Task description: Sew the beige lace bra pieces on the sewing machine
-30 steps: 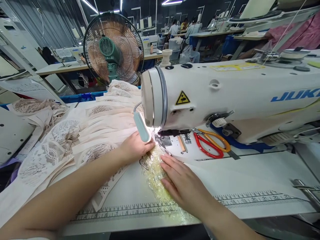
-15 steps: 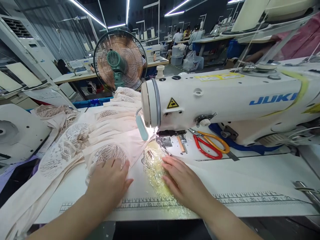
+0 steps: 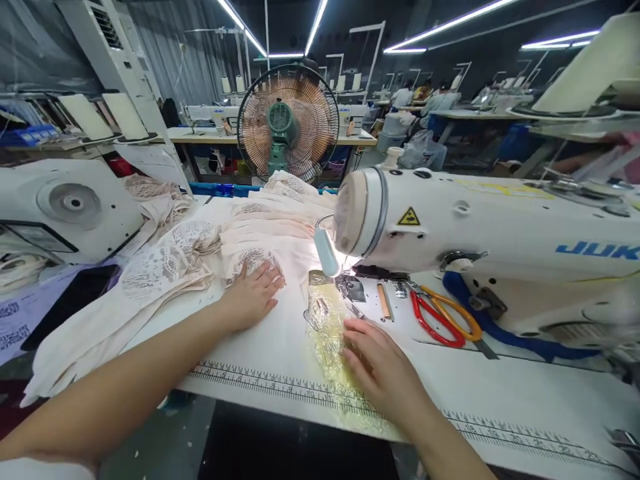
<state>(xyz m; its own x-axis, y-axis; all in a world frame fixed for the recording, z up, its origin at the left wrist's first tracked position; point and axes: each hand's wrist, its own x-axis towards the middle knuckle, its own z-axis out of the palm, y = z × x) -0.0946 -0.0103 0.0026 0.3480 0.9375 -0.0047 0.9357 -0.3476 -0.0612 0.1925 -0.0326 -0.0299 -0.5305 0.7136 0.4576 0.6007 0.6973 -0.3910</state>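
Observation:
My left hand (image 3: 254, 295) lies flat, fingers spread, on a cream fabric piece with a lace panel (image 3: 253, 260), the nearest of a chain of such pieces (image 3: 170, 263) spread across the table's left. My right hand (image 3: 381, 363) rests open, palm down, on a shiny yellowish taped patch (image 3: 325, 320) of the table in front of the needle area. The white sewing machine (image 3: 480, 230) stands just behind my right hand, its small lamp (image 3: 326, 252) lit over the presser foot (image 3: 350, 288).
Red and orange scissors (image 3: 443, 317) lie on the machine bed to the right. A ruler strip (image 3: 280, 383) runs along the table's front edge. A standing fan (image 3: 287, 123) is behind the fabric, another white machine (image 3: 65, 207) at far left. Other people work at distant tables.
My left hand left the spot by the needle, moved left onto the lace piece and now presses it further back. The view swung left. My right hand stayed put.

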